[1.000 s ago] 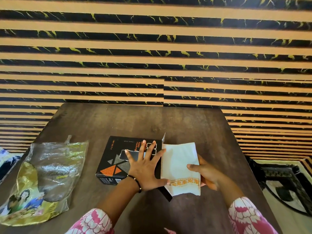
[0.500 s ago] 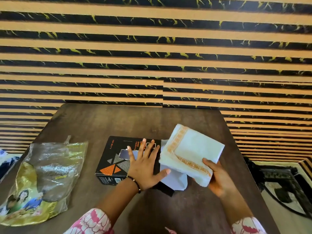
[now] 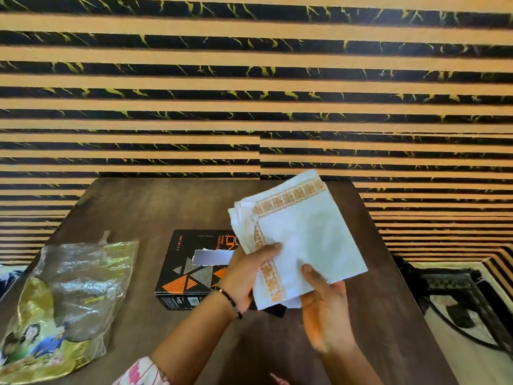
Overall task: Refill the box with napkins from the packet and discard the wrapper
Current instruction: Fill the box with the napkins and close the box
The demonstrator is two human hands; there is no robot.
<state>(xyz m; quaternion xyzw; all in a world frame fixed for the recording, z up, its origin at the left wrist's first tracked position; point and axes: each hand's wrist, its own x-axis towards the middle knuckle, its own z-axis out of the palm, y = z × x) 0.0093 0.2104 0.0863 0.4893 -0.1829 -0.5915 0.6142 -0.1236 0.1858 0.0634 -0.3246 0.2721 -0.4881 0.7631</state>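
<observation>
A stack of white napkins with orange patterned borders is raised above the table, to the right of the box. My left hand grips the stack's left edge, thumb on top. My right hand holds it from below, thumb on the front face. The black box with orange and grey triangles lies flat at the table's middle, a white napkin tip showing through its top slot. The clear, green-gold plastic wrapper lies crumpled at the left of the table.
The dark wooden table stands against a wall of orange and black stripes. A patterned dark rug covers the floor on the right. A blue-white item shows at the left edge, mostly cut off.
The napkin stack has come away from the box's right end and risen. My left hand left the box top and took hold of the stack beside my right hand.
</observation>
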